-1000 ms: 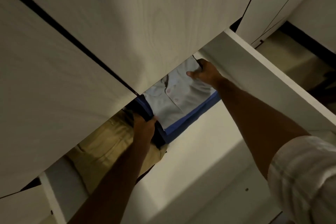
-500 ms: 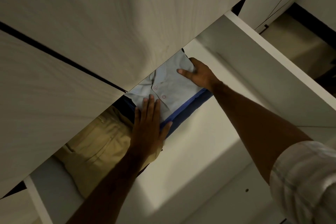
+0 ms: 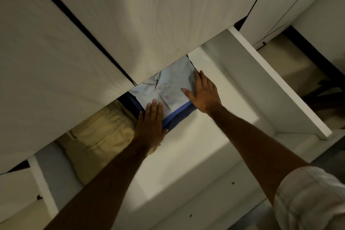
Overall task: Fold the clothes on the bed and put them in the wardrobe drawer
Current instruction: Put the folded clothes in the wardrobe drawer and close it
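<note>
A folded pale grey-blue buttoned shirt (image 3: 169, 87) lies inside the open white wardrobe drawer (image 3: 276, 87), on top of a folded blue garment (image 3: 180, 115). Its far part is hidden under the wardrobe front above. My left hand (image 3: 150, 127) lies flat, fingers straight, on the shirt's near left corner. Flat on the shirt's right edge rests my right hand (image 3: 204, 93), fingers spread. Folded khaki trousers (image 3: 100, 132) lie to the left in the same drawer.
Pale wood-grain wardrobe fronts (image 3: 130, 15) overhang the back of the drawer. The drawer's white floor (image 3: 214, 136) shows bare to the right of the clothes. Its right wall runs diagonally toward the lower right. Dark floor shows at the far right.
My left hand let go of the stack's edge and flattened on top of the shirt. My right hand opened from the far corner and now lies flat on the right edge.
</note>
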Available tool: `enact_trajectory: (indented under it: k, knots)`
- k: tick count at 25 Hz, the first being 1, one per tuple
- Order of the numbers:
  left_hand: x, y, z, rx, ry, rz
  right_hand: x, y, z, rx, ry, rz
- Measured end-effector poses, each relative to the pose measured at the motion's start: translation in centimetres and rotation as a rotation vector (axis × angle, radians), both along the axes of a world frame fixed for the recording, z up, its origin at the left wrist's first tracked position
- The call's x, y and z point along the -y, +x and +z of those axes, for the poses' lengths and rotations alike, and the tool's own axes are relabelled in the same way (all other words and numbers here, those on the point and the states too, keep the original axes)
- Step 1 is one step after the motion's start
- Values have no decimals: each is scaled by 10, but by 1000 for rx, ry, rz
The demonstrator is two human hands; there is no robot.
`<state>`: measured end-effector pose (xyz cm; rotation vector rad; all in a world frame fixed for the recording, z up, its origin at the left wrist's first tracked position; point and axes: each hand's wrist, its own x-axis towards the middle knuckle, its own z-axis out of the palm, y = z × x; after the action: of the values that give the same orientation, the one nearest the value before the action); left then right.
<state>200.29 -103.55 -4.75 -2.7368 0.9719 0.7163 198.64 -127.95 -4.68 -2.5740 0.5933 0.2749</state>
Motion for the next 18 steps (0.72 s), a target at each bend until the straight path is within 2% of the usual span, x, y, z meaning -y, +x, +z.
enact_trajectory:
  k: [3, 9, 14, 18]
  knots:
    - [-26, -20, 26, 13, -34, -30, -35, -47, 10, 9, -184, 222]
    - [-133, -82, 86, 130, -103, -25, -139, -108, 55, -54, -215, 477]
    - [-258, -158, 145, 194, -98, 98, -267, -150, 116, -35, -257, 724]
    - [-394, -243, 192, 305, -84, 338, -405, -191, 178, 50, -310, 907]
